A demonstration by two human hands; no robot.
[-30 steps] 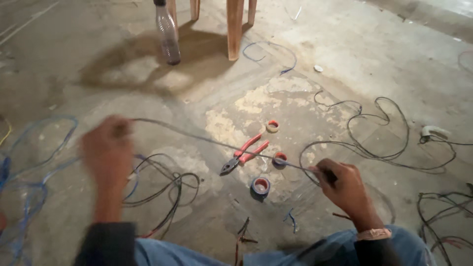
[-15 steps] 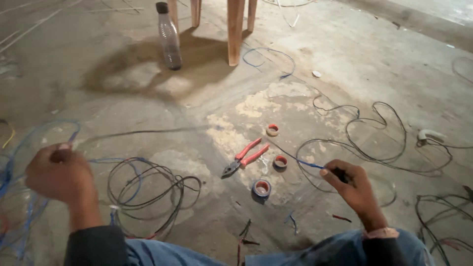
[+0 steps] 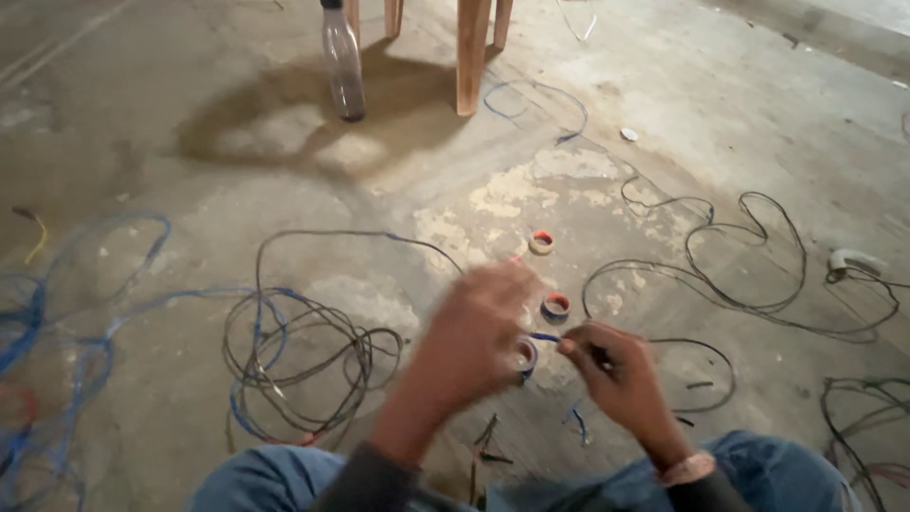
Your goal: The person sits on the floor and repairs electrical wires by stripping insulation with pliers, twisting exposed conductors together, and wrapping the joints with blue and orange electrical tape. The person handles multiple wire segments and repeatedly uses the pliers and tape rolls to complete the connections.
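— Denim knees sit at the bottom edge; what do the hands have?

— The right hand is closed in a pinch on the end of a thin blue wire, just right of the nearest tape roll; the left hand is blurred over that same roll, fingers curled, and I cannot tell whether it grips anything.

— And around that roll?

— Just beyond it lies a second tape roll, and farther still a third tape roll; to its left a tangled coil of dark and blue wire lies on the concrete floor; more blue wire loops run off the left edge; to its right a long dark cable snakes toward the right edge.

— Any open room?

— Bare concrete opens beyond the third roll; farther off stand a clear plastic bottle and wooden legs, cut by the top edge.
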